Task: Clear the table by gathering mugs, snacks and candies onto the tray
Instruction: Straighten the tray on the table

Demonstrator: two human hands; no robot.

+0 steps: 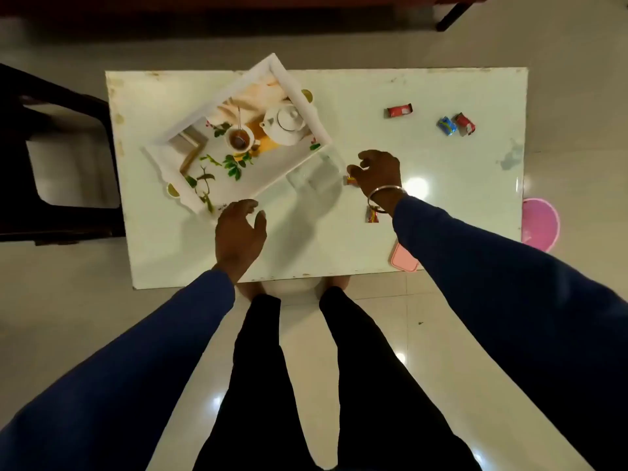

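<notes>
at the right fingertips, a small candy (351, 180) is seen, seemingly pinched by the right hand (379, 171), just beside a blurred clear mug (314, 173) at the tray (176, 180) corner. left hand (239, 231) is held loosely open above the table (441, 171) near the tray's near edge, nothing gripped. more candies are noted — one under the right wrist (372, 215), a red one (399, 111), a blue (446, 125) and red pair (465, 124) further out. step judged: candy gathering, early. next move — a carry over the tray rim, mug not to be knocked.
</notes>
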